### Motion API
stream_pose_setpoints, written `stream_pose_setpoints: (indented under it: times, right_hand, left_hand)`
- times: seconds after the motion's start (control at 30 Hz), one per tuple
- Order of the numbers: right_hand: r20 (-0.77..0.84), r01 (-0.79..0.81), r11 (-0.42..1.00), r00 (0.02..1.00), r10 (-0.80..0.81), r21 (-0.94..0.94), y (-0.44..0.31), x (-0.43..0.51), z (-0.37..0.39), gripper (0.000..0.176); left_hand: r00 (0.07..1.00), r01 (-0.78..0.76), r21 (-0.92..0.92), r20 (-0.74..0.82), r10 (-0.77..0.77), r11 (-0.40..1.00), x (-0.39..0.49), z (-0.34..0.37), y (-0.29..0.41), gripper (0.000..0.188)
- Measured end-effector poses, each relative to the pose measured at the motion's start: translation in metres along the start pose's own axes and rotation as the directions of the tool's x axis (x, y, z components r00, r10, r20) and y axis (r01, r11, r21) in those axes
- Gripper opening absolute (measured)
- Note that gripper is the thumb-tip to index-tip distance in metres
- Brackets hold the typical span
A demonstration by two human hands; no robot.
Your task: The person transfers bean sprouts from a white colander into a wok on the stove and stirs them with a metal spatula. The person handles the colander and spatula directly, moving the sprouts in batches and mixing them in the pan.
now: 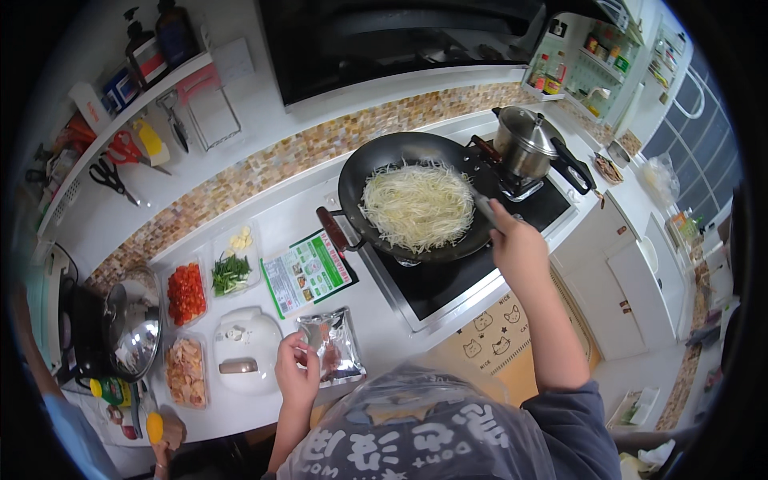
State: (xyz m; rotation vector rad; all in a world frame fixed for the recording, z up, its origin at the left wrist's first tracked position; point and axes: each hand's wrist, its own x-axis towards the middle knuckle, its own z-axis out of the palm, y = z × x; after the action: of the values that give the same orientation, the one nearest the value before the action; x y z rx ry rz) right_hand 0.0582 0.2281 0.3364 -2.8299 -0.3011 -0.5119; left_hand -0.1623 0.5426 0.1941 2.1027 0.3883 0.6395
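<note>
My right hand (519,243) grips the handle of a spatula (482,205), whose far end reaches into the right side of a black wok (414,144). Pale, thin shreds of vegetable (418,205) are heaped in the wok, which stands on the black glass hob (420,297). My left hand (298,369) is beside the left edge of a silver foil packet (341,348), its fingers curled; whether they touch the foil is unclear. Behind it lies a green and white printed packet (309,273). To its left is a white lid with a brown handle (247,348).
Containers hold chopped red peppers (186,294), cut greens (231,274) with garlic, and raw meat pieces (185,372). A pressure cooker (528,144) stands on the right burner. A glass-lidded pot (132,330) is far left. Another person's hand (161,453) is at lower left. Scissors (111,180) hang above.
</note>
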Motion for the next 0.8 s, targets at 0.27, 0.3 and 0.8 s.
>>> stream_pose_setpoints:
  times: [0.27, 0.3, 0.8]
  right_hand:
    - [0.07, -0.193, 0.846, 0.981, 0.183, 0.497, 0.012, -0.046, -0.002, 0.057]
    - [0.225, -0.333, 0.759, 0.942, 0.247, 0.56, 0.011, -0.049, -0.003, 0.057]
    - [0.444, 0.085, 0.94, 0.865, -0.234, 0.331, -0.067, -0.158, 0.122, 0.058]
  left_hand:
    - [1.0, 0.004, -0.002, -0.01, -0.004, 1.0, 0.006, -0.003, 0.0, 0.033]
    - [1.0, 0.0, 0.001, -0.003, 0.0, 1.0, 0.007, -0.004, 0.0, 0.033]
    - [0.983, 0.182, -0.188, 0.012, -0.183, 0.965, 0.013, -0.03, -0.044, 0.04]
